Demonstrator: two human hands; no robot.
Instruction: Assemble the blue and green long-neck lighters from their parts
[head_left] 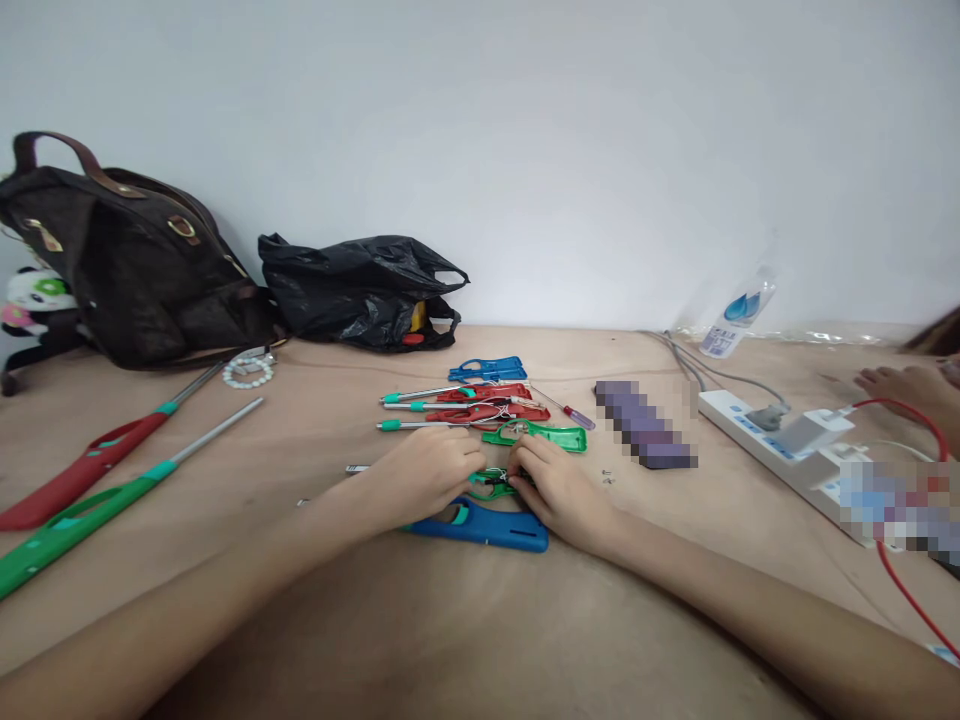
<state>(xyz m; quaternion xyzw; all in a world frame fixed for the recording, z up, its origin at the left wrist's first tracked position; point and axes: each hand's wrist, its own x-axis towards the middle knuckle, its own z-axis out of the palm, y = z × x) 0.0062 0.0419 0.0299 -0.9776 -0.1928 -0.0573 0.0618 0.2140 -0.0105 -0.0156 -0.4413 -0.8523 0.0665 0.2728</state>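
Note:
My left hand [435,468] is closed at the left end of an opened green lighter [495,486], its fingers bent over the part. From the right, my right hand [559,490] pinches at the same lighter's inner parts. Just below both hands lies a blue lighter [487,525]. Behind them are a green shell half [559,437], opened red lighters [495,410] with metal tubes and wires, and a blue shell half [491,369]. A screwdriver [577,416] with a clear and red handle rests beside the red ones. Small screws [608,478] lie to the right.
Whole red [97,455] and green [97,520] lighters lie at left, near a bead bracelet [248,371], backpack [150,270] and black plastic bag [360,290]. At right are a blurred purple object [645,425], power strip [780,455], bottle [739,315] and another person's hand [911,390].

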